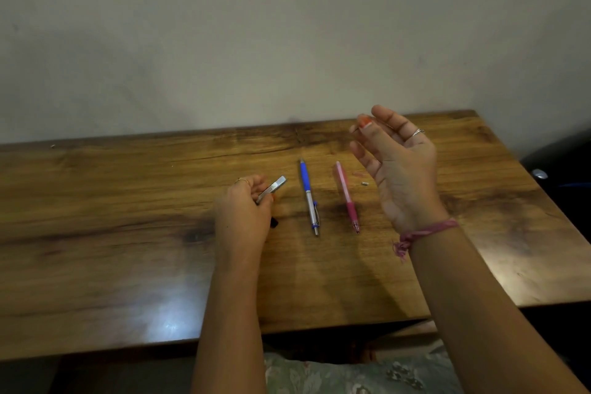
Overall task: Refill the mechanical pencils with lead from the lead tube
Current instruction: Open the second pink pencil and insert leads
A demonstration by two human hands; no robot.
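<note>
Wooden table (128, 201) bearing 2 pencils at centre: blue pencil (307, 193), pink pencil (347, 197) at 3 o'clock of it, neither visibly opened. Right hand (396, 166) raised, fingers loose. Left hand (244, 217) gripping lead tube (271, 189), 9 o'clock of blue. Refilling apparently barely begun.

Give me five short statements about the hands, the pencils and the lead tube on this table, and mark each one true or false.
1. The left hand grips the lead tube. True.
2. The blue pencil lies left of the pink pencil. True.
3. The right hand holds the pink pencil. False: that pencil lies on the table.
4. The two pencils are crossed. False: they lie apart, side by side.
5. A small pale piece lies right of the pink pencil. True.
</note>
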